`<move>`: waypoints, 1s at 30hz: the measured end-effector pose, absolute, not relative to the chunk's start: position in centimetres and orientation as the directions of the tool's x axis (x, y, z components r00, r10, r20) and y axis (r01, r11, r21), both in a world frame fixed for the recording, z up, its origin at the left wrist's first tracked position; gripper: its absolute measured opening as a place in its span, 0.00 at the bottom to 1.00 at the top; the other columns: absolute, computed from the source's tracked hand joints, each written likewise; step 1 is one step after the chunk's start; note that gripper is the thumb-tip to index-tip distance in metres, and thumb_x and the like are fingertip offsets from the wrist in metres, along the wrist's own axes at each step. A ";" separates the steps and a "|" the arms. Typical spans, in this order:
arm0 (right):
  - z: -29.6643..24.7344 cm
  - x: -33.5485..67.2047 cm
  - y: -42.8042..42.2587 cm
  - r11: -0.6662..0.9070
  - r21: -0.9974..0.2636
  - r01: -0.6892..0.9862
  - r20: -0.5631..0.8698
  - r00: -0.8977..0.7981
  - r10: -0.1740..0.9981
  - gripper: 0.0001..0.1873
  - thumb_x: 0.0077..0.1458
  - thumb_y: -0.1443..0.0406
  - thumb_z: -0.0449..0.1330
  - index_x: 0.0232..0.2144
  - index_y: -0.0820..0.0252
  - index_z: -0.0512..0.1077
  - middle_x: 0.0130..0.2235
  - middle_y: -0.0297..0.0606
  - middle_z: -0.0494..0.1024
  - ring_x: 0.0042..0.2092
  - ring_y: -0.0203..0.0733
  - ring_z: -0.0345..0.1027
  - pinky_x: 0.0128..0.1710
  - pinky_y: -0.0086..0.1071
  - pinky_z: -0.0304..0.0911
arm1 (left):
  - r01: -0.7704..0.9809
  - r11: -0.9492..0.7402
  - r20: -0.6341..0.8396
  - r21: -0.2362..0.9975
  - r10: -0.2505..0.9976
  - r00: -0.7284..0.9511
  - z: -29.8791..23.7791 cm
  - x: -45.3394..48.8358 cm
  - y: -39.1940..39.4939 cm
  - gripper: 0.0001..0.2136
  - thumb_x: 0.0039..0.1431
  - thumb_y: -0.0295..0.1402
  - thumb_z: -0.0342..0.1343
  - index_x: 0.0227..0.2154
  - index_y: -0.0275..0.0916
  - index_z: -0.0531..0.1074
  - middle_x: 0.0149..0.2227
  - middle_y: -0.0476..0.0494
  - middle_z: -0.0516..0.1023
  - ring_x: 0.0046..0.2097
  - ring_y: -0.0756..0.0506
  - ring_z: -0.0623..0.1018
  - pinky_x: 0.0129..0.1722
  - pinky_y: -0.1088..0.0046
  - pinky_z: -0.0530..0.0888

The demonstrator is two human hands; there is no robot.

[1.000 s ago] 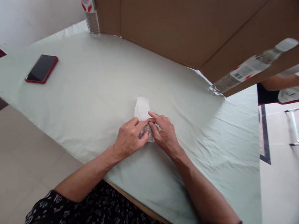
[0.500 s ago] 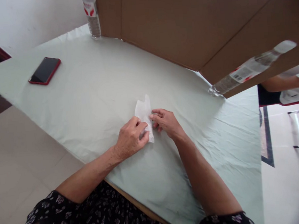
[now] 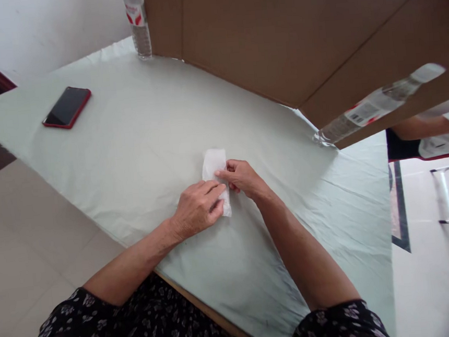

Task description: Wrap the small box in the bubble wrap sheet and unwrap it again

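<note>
A small folded white tissue (image 3: 213,161) lies on the pale green tablecloth (image 3: 158,127), right in front of me. My left hand (image 3: 201,204) is closed over its lower part, thumb and curled fingers on the paper. From the right side, my right hand (image 3: 243,178) pinches the tissue's right edge, its thumb on top and its fingers at the edge. The fingers of both hands almost meet. Part of the tissue is hidden beneath my left hand.
A phone in a red case (image 3: 67,107) lies at the left. Brown cardboard panels (image 3: 236,36) stand along the far side, with one water bottle (image 3: 140,29) at their left and another bottle (image 3: 376,105) at their right. Another person's arm (image 3: 427,125) shows beyond, near a metal-framed stool (image 3: 447,196).
My right hand has moved left onto the tissue and pinches its edge. The tissue's upper end now looks flatter and squarer. My left hand has stayed nearly in place.
</note>
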State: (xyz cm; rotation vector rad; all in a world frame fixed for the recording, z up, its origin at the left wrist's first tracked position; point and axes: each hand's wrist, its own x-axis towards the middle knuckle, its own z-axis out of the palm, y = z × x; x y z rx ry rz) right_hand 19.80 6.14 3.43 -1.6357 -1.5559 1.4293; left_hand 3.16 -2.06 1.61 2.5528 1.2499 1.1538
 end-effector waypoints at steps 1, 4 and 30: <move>3.4 19.8 6.1 -0.241 -0.869 0.433 -0.349 -0.192 0.917 0.14 0.45 0.57 0.65 0.23 0.56 0.64 0.17 0.24 0.60 0.18 0.30 0.53 0.16 0.27 0.47 | 0.644 -0.661 0.584 0.385 0.715 0.385 1.6 3.1 -2.0 0.12 0.62 0.27 0.53 0.47 0.35 0.73 0.44 0.37 0.82 0.43 0.41 0.82 0.43 0.64 0.79; 3.2 19.8 6.0 -0.183 -0.890 0.418 -0.289 -0.205 0.935 0.13 0.45 0.56 0.63 0.23 0.57 0.65 0.21 0.25 0.62 0.22 0.30 0.53 0.20 0.28 0.48 | 0.634 -0.651 0.573 0.418 0.730 0.373 1.4 3.1 -2.0 0.12 0.63 0.27 0.53 0.47 0.33 0.73 0.42 0.36 0.82 0.44 0.40 0.81 0.44 0.63 0.79; 2.7 17.8 3.8 -0.261 -0.939 -0.226 -0.216 -0.207 0.954 0.23 0.39 0.53 0.74 0.35 0.58 0.73 0.32 0.31 0.78 0.34 0.37 0.71 0.39 0.32 0.67 | 0.626 -0.571 0.529 0.531 0.801 0.282 0.8 3.0 -2.2 0.11 0.62 0.30 0.54 0.46 0.38 0.76 0.43 0.40 0.76 0.42 0.45 0.78 0.43 0.67 0.77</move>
